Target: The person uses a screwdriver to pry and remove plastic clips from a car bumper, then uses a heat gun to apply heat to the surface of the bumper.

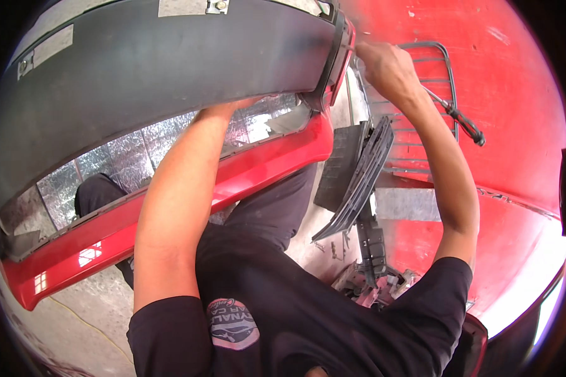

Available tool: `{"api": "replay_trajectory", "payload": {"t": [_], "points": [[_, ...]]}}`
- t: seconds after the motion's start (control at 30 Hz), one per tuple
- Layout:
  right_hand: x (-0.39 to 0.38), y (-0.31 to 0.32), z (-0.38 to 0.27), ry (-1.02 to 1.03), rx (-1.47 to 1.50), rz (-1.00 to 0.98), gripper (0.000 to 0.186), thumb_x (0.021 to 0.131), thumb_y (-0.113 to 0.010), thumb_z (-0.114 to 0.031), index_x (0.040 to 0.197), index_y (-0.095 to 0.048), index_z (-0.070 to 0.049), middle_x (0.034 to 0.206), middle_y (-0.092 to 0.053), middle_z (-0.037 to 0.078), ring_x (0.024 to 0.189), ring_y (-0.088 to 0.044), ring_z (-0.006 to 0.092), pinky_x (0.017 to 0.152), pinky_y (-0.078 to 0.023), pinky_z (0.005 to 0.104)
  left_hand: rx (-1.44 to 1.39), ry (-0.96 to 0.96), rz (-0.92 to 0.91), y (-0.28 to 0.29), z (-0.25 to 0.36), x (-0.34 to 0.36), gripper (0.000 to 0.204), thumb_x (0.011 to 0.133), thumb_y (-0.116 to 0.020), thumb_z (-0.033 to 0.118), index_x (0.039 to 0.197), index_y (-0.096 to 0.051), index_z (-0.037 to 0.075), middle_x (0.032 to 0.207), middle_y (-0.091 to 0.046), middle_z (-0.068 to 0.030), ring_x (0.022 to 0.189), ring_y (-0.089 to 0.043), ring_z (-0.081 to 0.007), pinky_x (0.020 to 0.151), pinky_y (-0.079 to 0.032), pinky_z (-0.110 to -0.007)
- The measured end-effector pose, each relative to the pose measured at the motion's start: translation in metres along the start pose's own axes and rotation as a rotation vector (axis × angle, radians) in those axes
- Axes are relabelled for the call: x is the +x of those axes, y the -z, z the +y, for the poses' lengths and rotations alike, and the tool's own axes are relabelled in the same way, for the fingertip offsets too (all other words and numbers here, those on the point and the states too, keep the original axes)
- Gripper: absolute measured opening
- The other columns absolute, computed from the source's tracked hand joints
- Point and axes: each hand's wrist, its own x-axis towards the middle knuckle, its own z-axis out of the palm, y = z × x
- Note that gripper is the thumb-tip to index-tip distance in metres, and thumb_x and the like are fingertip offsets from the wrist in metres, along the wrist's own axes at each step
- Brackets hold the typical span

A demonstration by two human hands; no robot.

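Note:
A large red car bumper (267, 164) with a broad dark grey panel (170, 69) lies across my lap. My left hand (245, 102) reaches through the long opening between the panel and the red strip; its fingers are hidden beneath the panel's edge. My right hand (387, 68) is at the bumper's right end, next to the narrow upright red edge (341, 72). Its fingers are curled closed, and a thin dark piece shows at their tips, too small to name.
Right of me are large red body panels (503, 81) and a black wire rack (449, 69). A dark cable-like piece (465, 122) lies beyond my right forearm. Black slatted grilles (358, 179) stand on the floor. Small loose parts (339, 245) and a thin yellow cord (91, 323) lie there too.

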Motion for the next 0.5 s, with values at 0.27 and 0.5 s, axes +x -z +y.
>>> {"api": "replay_trajectory", "payload": {"t": [0.27, 0.5], "points": [[0.009, 0.010, -0.010, -0.022, 0.007, -0.050, 0.025, 0.082, -0.056, -0.004, 0.103, -0.067, -0.009, 0.084, -0.068, 0.021, 0.081, -0.066, 0.0418, 0.069, -0.053, 0.0514, 0.246, -0.063, 0.077, 0.006, -0.003, 0.001, 0.042, 0.083, -0.075, 0.044, 0.113, -0.071, 0.014, 0.106, -0.072, -0.0054, 0.096, -0.066, -0.0243, 0.085, -0.052, -0.041], [0.015, 0.007, -0.013, -0.031, -0.012, -0.088, 0.030, 0.081, -0.055, -0.004, 0.107, -0.068, -0.011, 0.079, -0.066, 0.022, 0.079, -0.067, 0.0425, 0.069, -0.053, 0.0524, 0.190, -0.008, -0.029, 0.008, 0.001, 0.000, 0.041, 0.085, -0.074, 0.043, 0.113, -0.071, 0.014, 0.107, -0.072, -0.0042, 0.096, -0.066, -0.0231, 0.084, -0.053, -0.040]]}}
